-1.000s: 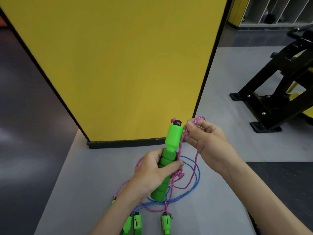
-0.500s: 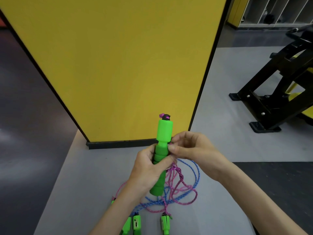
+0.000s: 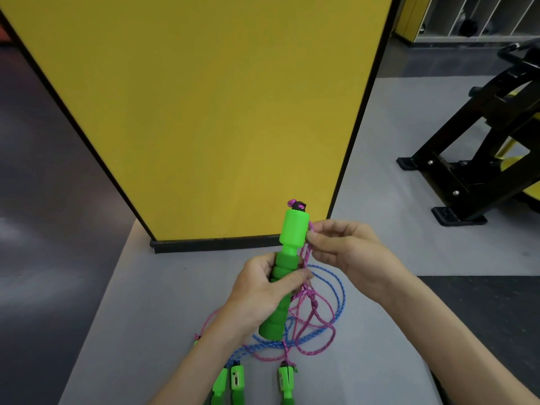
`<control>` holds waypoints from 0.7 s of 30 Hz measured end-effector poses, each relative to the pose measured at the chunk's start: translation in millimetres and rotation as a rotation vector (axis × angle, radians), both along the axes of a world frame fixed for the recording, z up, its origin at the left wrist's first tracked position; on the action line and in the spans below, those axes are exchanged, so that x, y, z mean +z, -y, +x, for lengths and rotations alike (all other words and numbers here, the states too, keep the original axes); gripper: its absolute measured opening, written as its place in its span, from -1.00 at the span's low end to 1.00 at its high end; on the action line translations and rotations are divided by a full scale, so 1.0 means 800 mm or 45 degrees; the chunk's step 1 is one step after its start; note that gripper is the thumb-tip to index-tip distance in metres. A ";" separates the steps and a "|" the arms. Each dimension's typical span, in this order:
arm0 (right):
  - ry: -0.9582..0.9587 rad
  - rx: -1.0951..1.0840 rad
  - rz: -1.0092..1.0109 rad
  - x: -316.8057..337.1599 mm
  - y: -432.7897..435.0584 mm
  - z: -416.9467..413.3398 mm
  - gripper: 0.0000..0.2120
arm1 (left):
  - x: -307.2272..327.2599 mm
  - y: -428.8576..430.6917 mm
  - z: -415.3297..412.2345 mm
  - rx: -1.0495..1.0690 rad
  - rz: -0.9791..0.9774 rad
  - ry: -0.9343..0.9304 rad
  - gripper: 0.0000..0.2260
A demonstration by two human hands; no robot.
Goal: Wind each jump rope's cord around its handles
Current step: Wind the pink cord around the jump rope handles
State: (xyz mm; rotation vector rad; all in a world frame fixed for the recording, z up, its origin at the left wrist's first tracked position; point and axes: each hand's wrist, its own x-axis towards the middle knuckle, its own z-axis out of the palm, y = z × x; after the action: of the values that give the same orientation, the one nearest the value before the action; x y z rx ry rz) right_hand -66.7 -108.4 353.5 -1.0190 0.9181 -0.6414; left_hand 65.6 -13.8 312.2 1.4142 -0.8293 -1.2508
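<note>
My left hand [image 3: 263, 290] grips a bright green jump rope handle [image 3: 289, 258] round its ribbed middle and holds it upright, its black cap with a pink knot on top. My right hand [image 3: 347, 252] pinches the pink cord [image 3: 306, 252] against the right side of the handle's thick upper part. The rest of the pink cord [image 3: 318, 331] hangs down in loose loops onto the grey surface. A blue cord [image 3: 339, 290] lies tangled under those loops. Three more green handles [image 3: 236, 381] lie at the near edge, partly cut off by the frame.
The ropes lie on a grey tabletop [image 3: 140, 317]. A tall yellow panel [image 3: 204, 112] with a black base stands just behind it. Black exercise equipment [image 3: 473, 159] stands on the floor at the right.
My right hand first came down to the handle's middle, then rose to its upper part with the pink cord. The handle now stands a little straighter and the hanging loops have shifted.
</note>
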 end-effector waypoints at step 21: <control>0.099 0.197 -0.034 0.004 -0.008 0.003 -0.66 | 0.008 0.000 0.004 0.007 -0.138 0.011 -0.86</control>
State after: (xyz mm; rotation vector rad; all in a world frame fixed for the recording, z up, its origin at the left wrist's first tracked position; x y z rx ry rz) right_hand -64.3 -102.0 356.5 -1.0702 0.7569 -0.5607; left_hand 69.2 -13.9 318.4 1.3346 -0.8855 -1.1789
